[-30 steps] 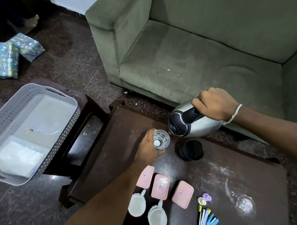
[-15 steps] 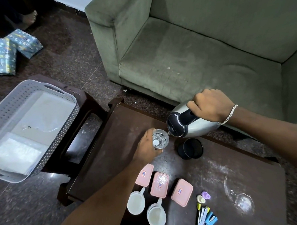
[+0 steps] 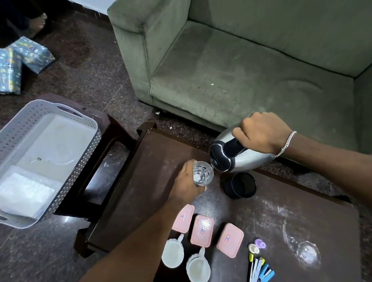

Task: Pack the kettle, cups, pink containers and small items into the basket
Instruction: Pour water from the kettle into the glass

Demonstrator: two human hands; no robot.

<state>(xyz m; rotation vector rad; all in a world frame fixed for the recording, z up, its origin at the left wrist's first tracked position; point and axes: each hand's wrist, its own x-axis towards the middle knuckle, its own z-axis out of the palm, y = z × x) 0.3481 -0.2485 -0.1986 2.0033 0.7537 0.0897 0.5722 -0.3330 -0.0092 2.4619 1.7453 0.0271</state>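
Packing has not visibly begun: the basket (image 3: pixel 12 135) on the stool to the left holds only a clear sheet and a white packet, none of the task's things. The right hand (image 3: pixel 263 134) is clenched round the handle of the kettle (image 3: pixel 243 157), tipped with its spout at the rim of a glass (image 3: pixel 201 175) gripped by the left hand (image 3: pixel 186 183) above the table (image 3: pixel 140 196). Still on the table are three pink containers (image 3: pixel 201 230), two white cups (image 3: pixel 172 255) and the small items (image 3: pixel 258 263), so by my judgement nearly everything is left.

Home living room: my green sofa (image 3: pixel 252 69), dark low desk (image 3: pixel 140 196), speckled stone floor (image 3: pixel 81 66), wrapped boxes (image 3: pixel 5 70).
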